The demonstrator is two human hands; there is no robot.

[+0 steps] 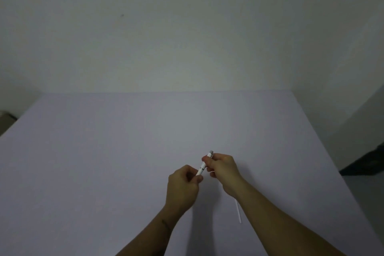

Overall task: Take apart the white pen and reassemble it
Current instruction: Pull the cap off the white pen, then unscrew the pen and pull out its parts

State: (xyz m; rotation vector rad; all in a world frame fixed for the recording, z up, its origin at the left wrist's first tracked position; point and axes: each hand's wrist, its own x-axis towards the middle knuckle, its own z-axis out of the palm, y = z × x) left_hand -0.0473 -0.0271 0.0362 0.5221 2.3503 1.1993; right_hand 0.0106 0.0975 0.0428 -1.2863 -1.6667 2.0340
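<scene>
The white pen (pixel 203 166) is held slanted above the table, its grey-tipped upper end pointing away from me. My left hand (pixel 184 187) pinches the lower end of the barrel. My right hand (pixel 223 170) grips the upper part near the clip end. A seam shows on the barrel between the two hands. A thin white refill (pixel 239 211) lies on the table beside my right forearm, partly hidden by the wrist.
The pale lilac table (pixel 104 162) runs to a white wall at the back. Its right edge drops to a grey floor with a dark object (pixel 369 162). At the far left edge sits something dark (pixel 6 115).
</scene>
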